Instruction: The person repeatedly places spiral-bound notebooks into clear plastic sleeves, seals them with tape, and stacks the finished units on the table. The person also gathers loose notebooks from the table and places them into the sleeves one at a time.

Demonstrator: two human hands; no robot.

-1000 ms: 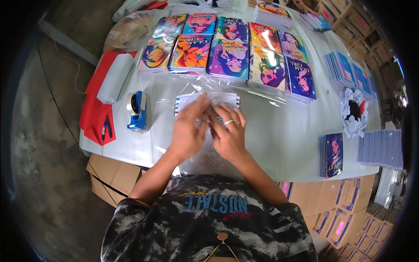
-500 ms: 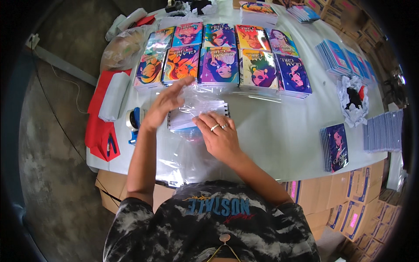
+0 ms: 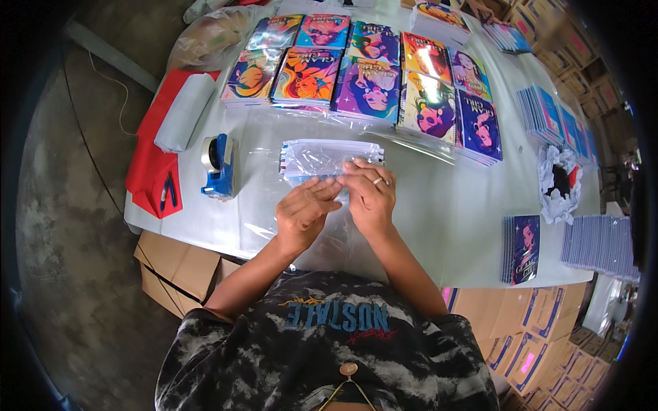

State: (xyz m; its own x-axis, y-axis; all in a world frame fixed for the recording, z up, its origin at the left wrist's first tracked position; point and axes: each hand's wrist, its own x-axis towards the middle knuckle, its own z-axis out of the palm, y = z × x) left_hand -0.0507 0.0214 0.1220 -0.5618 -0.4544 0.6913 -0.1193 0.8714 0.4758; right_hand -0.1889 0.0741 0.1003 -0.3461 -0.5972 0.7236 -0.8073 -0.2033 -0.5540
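Observation:
A stack of spiral notebooks [image 3: 299, 152] lies before me on the table, wrapped in clear plastic film [image 3: 327, 163]. Its white page edges and wire bindings show through the film. My left hand [image 3: 301, 211] is at the stack's near edge, its bent fingers pressed together on the film. Right beside it, my right hand [image 3: 370, 195] pinches the film at the near right part of the stack, with the index finger reaching over the top. The two hands' fingertips almost meet. More loose film spreads over the table below my hands.
A blue tape dispenser [image 3: 221, 168] stands to the left, beside a white roll [image 3: 185, 113] and red sheeting [image 3: 147, 161] with pens. Rows of colourful notebook stacks [image 3: 367, 89] fill the far side. Further notebooks [image 3: 526, 248] and crumpled paper [image 3: 558, 185] sit at right. Cartons [image 3: 521, 312] stand below the edge.
My left hand has come down from above the stack's far left side to its near edge, beside my right hand. The film now lies flatter over the notebooks. The view has shifted.

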